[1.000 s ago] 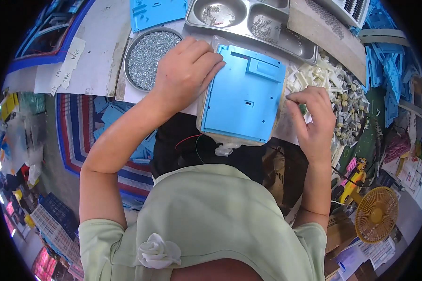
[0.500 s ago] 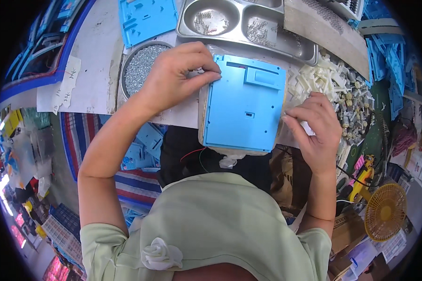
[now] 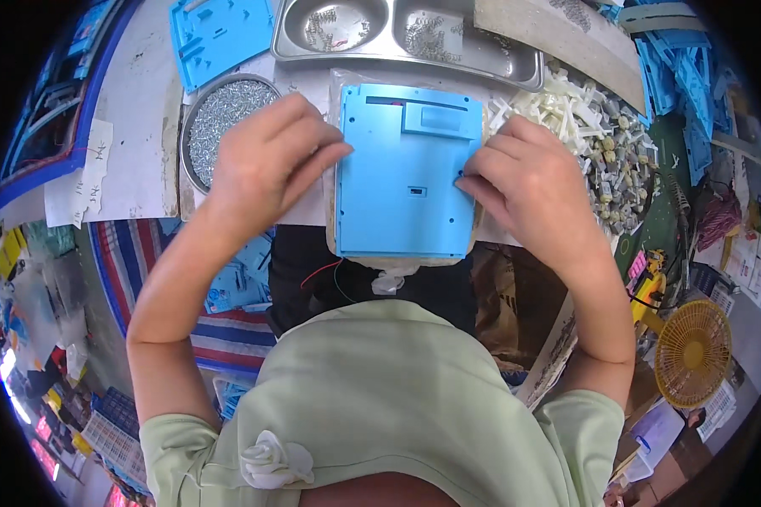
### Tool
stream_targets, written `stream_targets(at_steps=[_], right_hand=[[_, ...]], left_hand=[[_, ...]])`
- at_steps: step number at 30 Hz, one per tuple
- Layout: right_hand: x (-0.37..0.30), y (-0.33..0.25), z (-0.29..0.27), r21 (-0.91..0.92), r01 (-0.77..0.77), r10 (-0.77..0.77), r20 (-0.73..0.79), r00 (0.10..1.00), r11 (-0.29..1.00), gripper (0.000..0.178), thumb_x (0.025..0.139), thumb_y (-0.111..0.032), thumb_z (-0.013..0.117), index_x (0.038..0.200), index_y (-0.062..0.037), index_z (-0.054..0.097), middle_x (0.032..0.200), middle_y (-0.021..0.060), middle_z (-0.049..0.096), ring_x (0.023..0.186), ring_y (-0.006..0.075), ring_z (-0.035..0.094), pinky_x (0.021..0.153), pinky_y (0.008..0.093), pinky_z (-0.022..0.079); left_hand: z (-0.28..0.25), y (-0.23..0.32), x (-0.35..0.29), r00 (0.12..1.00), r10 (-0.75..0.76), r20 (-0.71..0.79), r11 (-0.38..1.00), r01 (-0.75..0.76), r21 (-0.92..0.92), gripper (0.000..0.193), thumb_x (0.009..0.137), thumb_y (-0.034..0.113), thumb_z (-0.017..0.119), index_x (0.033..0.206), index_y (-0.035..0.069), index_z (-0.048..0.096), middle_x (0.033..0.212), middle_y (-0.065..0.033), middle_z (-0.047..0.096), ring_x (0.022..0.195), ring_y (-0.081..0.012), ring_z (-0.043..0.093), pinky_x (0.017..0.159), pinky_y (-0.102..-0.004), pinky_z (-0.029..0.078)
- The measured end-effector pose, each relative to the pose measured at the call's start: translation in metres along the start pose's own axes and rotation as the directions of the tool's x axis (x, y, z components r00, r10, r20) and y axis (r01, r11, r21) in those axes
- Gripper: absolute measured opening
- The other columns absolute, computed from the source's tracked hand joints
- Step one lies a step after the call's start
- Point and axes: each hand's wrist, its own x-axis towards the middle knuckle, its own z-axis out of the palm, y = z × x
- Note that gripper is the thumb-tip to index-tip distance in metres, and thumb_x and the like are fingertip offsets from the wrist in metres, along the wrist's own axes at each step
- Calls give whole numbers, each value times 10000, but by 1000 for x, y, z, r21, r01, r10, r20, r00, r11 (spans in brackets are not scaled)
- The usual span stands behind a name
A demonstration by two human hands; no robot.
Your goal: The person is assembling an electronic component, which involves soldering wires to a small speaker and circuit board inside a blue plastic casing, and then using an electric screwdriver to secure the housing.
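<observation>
Plainly, the largest thing is the pale desk (image 3: 135, 160), its near edge running past the person's lap. Along its far side sits a steel tray (image 3: 391, 38) with rounded compartments, some holding tiny metal bits, and a brown board (image 3: 558, 51) lies across the tray's right end. Toward the desk's right edge, a pile of white plastic parts (image 3: 566, 106) meets a pile of small grey and tan parts (image 3: 621, 160). At the middle of the near edge, and reaching past it, a blue panel (image 3: 380, 169) lies flat on a plastic-wrapped support (image 3: 380, 263). A second blue panel (image 3: 224, 42) lies toward the far left corner, and just nearer is a round dish (image 3: 185, 139) full of small silvery pieces. The left hand (image 3: 266, 160) is between dish and panel, its fingers narrowed at the panel's left edge. The right hand (image 3: 528, 182) reaches over the panel's right edge, fingers drawn close above its surface. Whether either hand pinches anything small, I cannot tell. Smallest come the panel's rectangular opening (image 3: 417, 192) and a few round holes.
</observation>
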Motion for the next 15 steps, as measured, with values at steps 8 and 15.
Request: stream_targets(at_steps=[8, 15], right_hand=[[17, 12, -8, 93, -190, 162, 244, 956, 977, 177, 781, -216, 785, 758, -60, 704, 754, 114, 687, 795, 349, 661, 690, 452, 516], [-28, 19, -3, 279, -289, 295, 23, 955, 916, 235, 775, -237, 816, 755, -37, 693, 704, 105, 657, 680, 286, 640, 647, 392, 505]], left_hand=[[42, 60, 1, 989, 104, -104, 984, -117, -138, 224, 746, 70, 821, 949, 80, 728, 833, -59, 642, 744, -259, 629, 623, -381, 486], [61, 65, 7, 952, 287, 104, 957, -280, -77, 261, 762, 160, 804, 987, 86, 694, 871, -29, 604, 720, -214, 586, 631, -364, 444]])
